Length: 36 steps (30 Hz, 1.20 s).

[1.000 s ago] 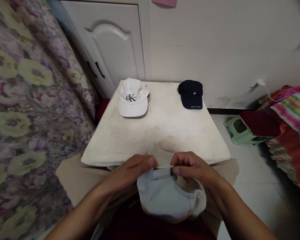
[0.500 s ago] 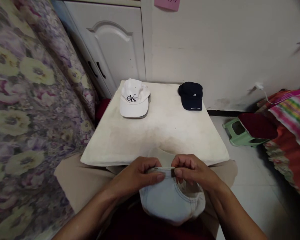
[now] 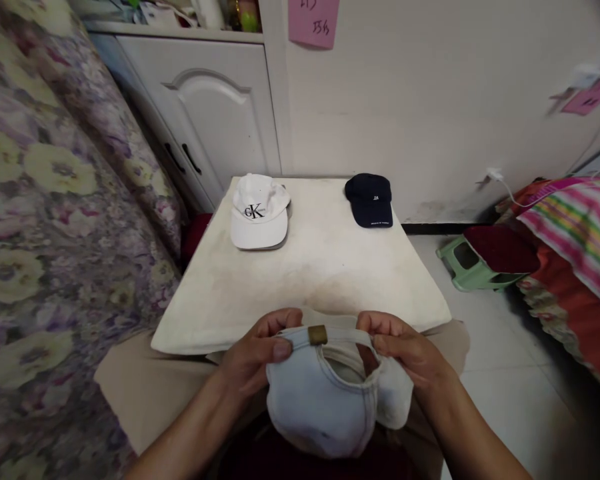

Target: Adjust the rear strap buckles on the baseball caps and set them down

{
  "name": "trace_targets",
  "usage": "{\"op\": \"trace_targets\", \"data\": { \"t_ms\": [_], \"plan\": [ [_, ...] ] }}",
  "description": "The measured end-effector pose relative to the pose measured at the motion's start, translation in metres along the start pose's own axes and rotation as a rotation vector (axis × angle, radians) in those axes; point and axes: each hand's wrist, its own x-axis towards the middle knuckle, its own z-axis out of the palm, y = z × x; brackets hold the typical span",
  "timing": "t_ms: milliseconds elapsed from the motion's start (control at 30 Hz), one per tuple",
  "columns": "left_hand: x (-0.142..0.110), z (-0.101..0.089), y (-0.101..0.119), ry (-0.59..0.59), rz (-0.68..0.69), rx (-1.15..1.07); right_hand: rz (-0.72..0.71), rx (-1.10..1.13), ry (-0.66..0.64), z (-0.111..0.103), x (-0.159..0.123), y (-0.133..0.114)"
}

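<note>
A light blue denim baseball cap [image 3: 320,407] is held over my lap, its back opening and strap facing up toward me. The strap carries a brass-coloured buckle [image 3: 317,335]. My left hand [image 3: 265,347] pinches the cap's edge left of the buckle, thumb on top. On the other side, my right hand [image 3: 400,343] grips the band at the right end of the strap. Part of the brim shows beyond the strap, by the table edge. On the table lie a white cap [image 3: 260,210] with black letters, at the back left, and a navy cap [image 3: 371,200] at the back right.
The cream-covered table [image 3: 300,267] stands before my knees, against the wall. A floral curtain [image 3: 55,233] hangs at the left beside a white cabinet [image 3: 215,120]. To the right are a green stool [image 3: 460,263] with a dark red top and a bed with striped cloth [image 3: 580,213].
My hands have moved apart along the strap, the left one leftward and the right one rightward. The buckle now shows uncovered between them. The view has tilted up slightly.
</note>
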Motion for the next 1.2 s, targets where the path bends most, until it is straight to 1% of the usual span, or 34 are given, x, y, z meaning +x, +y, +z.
{"op": "trace_targets", "data": {
  "t_ms": [100, 167, 300, 400, 467, 567, 667, 733, 767, 833, 900, 967, 1067, 1133, 1200],
  "plan": [
    [0.002, 0.001, 0.0, 0.012, 0.009, -0.073, 0.007, 0.06, -0.011, -0.002, 0.001, -0.003],
    [0.002, 0.001, 0.002, -0.013, 0.03, -0.089, 0.048, 0.062, -0.06, -0.007, 0.0, -0.005],
    [0.004, -0.002, 0.006, -0.077, 0.072, -0.057, 0.147, -0.009, -0.209, -0.02, 0.0, -0.009],
    [0.008, -0.004, 0.011, -0.097, 0.079, 0.012, 0.192, -0.105, -0.26, -0.028, 0.002, -0.019],
    [0.013, -0.003, 0.019, -0.128, 0.093, 0.071, 0.189, -0.183, -0.278, -0.029, 0.005, -0.034],
    [0.023, 0.008, 0.042, -0.175, 0.152, 0.182, 0.152, -0.346, -0.278, -0.025, 0.011, -0.071],
    [0.029, 0.025, 0.07, -0.235, 0.244, 0.321, 0.041, -0.615, -0.254, -0.016, 0.015, -0.111],
    [0.029, 0.032, 0.083, -0.31, 0.29, 0.43, -0.036, -0.779, -0.277, -0.011, 0.015, -0.128],
    [0.028, 0.033, 0.087, -0.346, 0.3, 0.493, -0.063, -0.842, -0.308, -0.01, 0.014, -0.132],
    [0.024, 0.028, 0.086, -0.399, 0.276, 0.626, -0.077, -0.924, -0.376, -0.013, 0.01, -0.129],
    [0.019, 0.017, 0.076, -0.419, 0.19, 0.76, -0.042, -0.959, -0.406, -0.021, 0.004, -0.115],
    [0.014, 0.002, 0.06, -0.398, 0.089, 0.859, 0.022, -0.947, -0.377, -0.033, -0.004, -0.094],
    [0.007, -0.013, 0.033, -0.324, 0.021, 0.896, 0.141, -0.859, -0.291, -0.048, -0.019, -0.063],
    [0.004, -0.014, 0.02, -0.293, 0.006, 0.902, 0.182, -0.771, -0.237, -0.051, -0.025, -0.049],
    [0.005, -0.008, 0.013, -0.263, -0.01, 0.902, 0.205, -0.659, -0.222, -0.045, -0.026, -0.041]
  ]
}}
